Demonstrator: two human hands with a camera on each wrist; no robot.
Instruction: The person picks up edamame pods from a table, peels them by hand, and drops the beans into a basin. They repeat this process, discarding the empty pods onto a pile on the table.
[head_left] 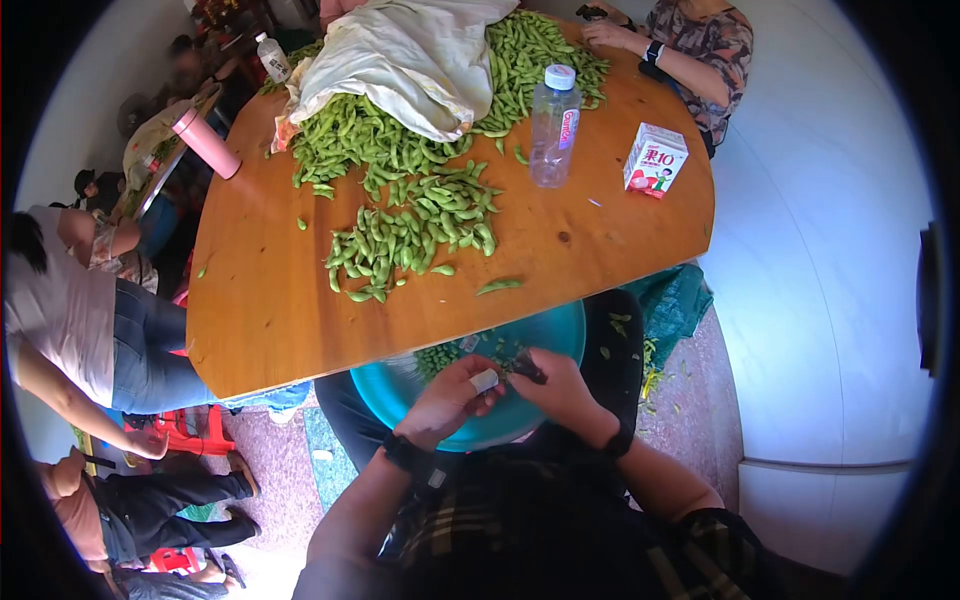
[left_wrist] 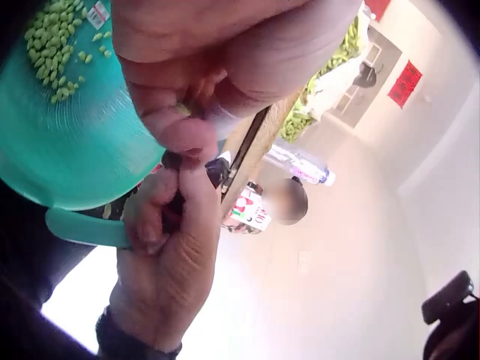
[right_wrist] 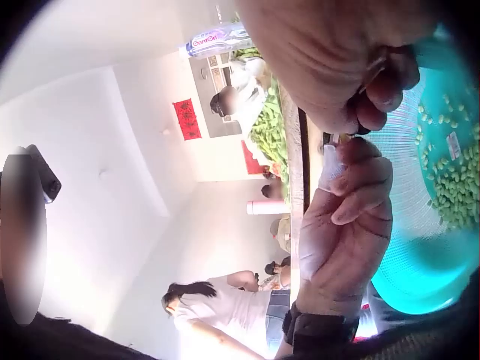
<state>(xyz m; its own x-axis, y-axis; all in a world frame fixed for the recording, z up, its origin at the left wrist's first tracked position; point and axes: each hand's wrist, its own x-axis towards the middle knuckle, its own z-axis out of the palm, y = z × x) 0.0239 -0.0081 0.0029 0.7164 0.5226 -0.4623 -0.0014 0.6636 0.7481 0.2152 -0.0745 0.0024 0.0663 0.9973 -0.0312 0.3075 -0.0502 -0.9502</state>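
Observation:
Both hands work fingertip to fingertip above a teal basin (head_left: 375, 395). My left hand (head_left: 447, 400) has its fingers curled around a small green bit (left_wrist: 182, 110), mostly hidden by them; a white wrap (right_wrist: 330, 169) covers its thumb. Meeting it from the right, my right hand (head_left: 562, 390) grips a small dark object (head_left: 529, 367) between thumb and fingers; I cannot tell its kind. Shelled green beans (right_wrist: 459, 193) lie heaped in the basin, with a small printed packet (right_wrist: 453, 146) among them.
Ahead is a wooden table (head_left: 270, 310) with piled soybean pods (head_left: 410, 235), a white cloth (head_left: 400, 70), a clear bottle (head_left: 554, 130), a juice carton (head_left: 656, 160) and a pink flask (head_left: 207, 143). A person (head_left: 700, 60) sits across; others are at left. A green sack (head_left: 675, 305) stands right.

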